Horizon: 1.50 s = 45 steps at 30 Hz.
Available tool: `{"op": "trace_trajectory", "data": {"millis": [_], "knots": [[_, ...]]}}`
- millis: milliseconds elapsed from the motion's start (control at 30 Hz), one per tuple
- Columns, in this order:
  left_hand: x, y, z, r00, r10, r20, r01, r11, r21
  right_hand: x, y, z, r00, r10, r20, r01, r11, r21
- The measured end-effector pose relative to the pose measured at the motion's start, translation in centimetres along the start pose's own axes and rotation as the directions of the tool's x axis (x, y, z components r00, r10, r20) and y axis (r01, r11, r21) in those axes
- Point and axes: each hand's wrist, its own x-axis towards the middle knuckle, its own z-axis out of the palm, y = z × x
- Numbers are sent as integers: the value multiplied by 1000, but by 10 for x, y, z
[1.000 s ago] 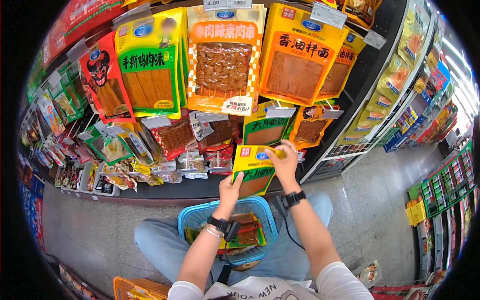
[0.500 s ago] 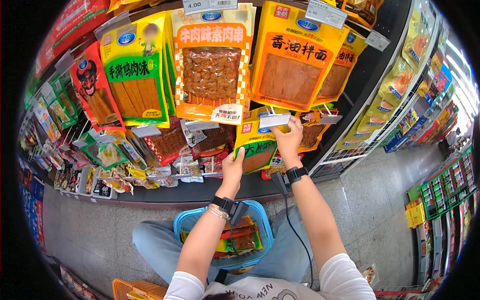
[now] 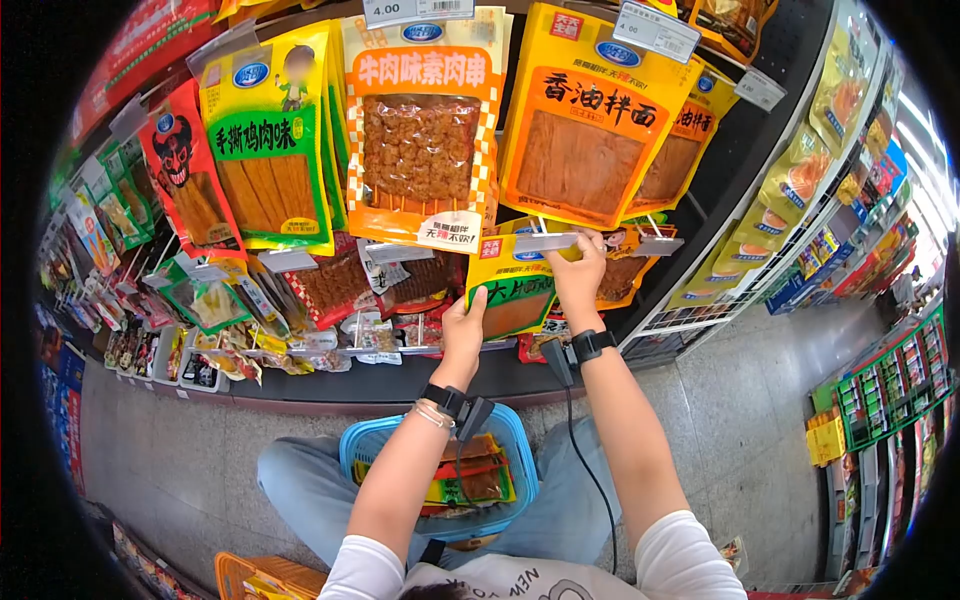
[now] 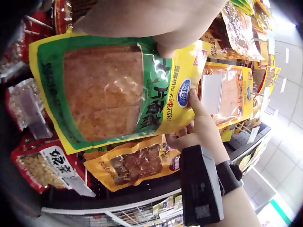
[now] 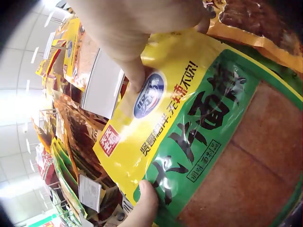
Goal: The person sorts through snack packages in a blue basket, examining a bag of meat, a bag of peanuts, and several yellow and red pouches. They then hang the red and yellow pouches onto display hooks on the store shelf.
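Observation:
Both hands hold a yellow-and-green snack packet [image 3: 512, 300] with a clear window showing flat brown slices. My left hand [image 3: 462, 338] grips its left edge, thumb across the front. At its upper right corner, my right hand [image 3: 580, 275] pinches the yellow header, the thumb next to the blue oval logo in the right wrist view. The packet's top edge is right at a blank white label holder [image 3: 547, 242] on the end of a shelf hook. In the left wrist view the packet [image 4: 102, 92] spans between the two hands, its printed front showing.
Larger snack packets [image 3: 590, 130] hang in a row just above the hands. An orange-yellow packet [image 3: 622, 270] hangs to the right. Between the person's legs stands a blue basket [image 3: 520, 490] with several packets inside. An orange basket [image 3: 232, 572] is at lower left.
Both hands have carried the packet up and forward from above the blue basket to the hook's label holder. Over the last half second the label holder has tipped and the packet has shifted slightly.

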Motion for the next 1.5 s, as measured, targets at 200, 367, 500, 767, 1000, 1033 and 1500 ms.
{"op": "trace_trajectory", "data": {"millis": [200,367,500,767,1000,1033,1500], "knots": [[0,0,3,1000,18,10,-18,1000,1,4,4,-2,1000,2,19,-3,999,39],[2,3,3,1000,-1,25,1,1000,31,6,6,0,1000,0,-9,1,994,106],[2,5,5,1000,11,2,-11,1000,18,5,5,2,1000,-4,-10,5,994,113],[6,5,8,1000,-5,-23,3,998,-57,5,4,3,1000,-9,1,9,992,128],[9,6,11,998,-36,-50,32,997,-70,1,14,9,999,49,-20,-45,983,176],[10,6,11,998,-38,-51,35,997,-72,1,18,11,997,69,-22,-63,976,209],[36,-3,12,993,44,-109,-47,999,-26,-22,-1,25,999,24,-47,-26,999,-44]]}}
